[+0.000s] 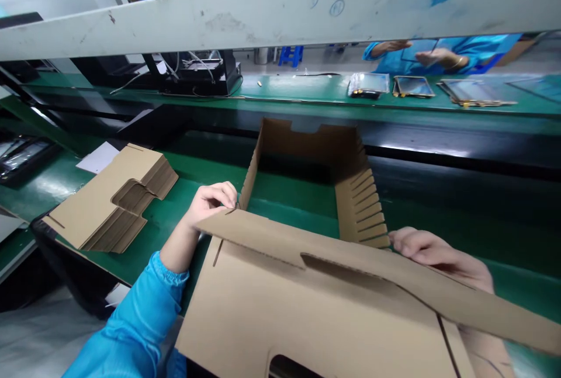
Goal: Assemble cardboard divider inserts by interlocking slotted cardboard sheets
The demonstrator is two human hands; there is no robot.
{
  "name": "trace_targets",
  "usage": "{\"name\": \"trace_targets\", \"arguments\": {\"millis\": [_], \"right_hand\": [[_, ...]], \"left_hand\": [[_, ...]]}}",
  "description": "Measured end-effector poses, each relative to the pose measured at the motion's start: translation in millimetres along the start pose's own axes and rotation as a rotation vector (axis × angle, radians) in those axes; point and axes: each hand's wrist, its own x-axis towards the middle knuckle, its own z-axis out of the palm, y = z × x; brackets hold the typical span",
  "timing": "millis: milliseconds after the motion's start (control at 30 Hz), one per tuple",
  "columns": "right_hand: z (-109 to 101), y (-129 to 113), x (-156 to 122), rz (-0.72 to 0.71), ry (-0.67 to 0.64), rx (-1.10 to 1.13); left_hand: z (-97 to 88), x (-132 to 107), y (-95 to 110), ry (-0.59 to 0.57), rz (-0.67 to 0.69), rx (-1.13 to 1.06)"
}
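A brown cardboard box frame [307,150], open at top and bottom, stands on the green table [438,214]. Its near panel [315,314] folds toward me. My left hand [210,203], in a blue sleeve, pinches the frame's left corner with curled fingers. My right hand [438,255] lies against the right corner beside a slotted side wall [362,205], its fingers partly behind the near flap.
A stack of flat cardboard blanks [114,197] lies to the left with a white sheet [99,158] behind it. Across the conveyor, another person's hands [421,54] in blue sleeves work over glass panels [412,86]. A black device [197,74] sits at the back left. A grey shelf beam [280,10] spans overhead.
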Motion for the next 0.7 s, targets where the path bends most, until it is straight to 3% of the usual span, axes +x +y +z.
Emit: {"name": "trace_targets", "arguments": {"millis": [100, 233, 333, 467, 700], "right_hand": [[-0.1, -0.6, 0.4, 0.025, -0.001, -0.022], [-3.6, 10.5, -12.3, 0.328, 0.278, -0.238], [-6.8, 20.2, -18.7, 0.413, 0.392, -0.36], [-4.6, 19.1, -16.7, 0.421, 0.391, -0.352], [-2.5, 3.1, -8.7, 0.389, 0.238, -0.263]], "left_hand": [[-0.3, 1.0, 1.2, -0.009, -0.002, -0.006], [-1.8, 1.3, -5.5, 0.087, -0.061, 0.057], [-1.2, 1.6, -10.3, 0.159, -0.066, 0.103], [0.3, 2.8, -12.9, 0.158, -0.045, 0.09], [-3.2, 1.7, -20.7, 0.119, -0.118, 0.063]]}}
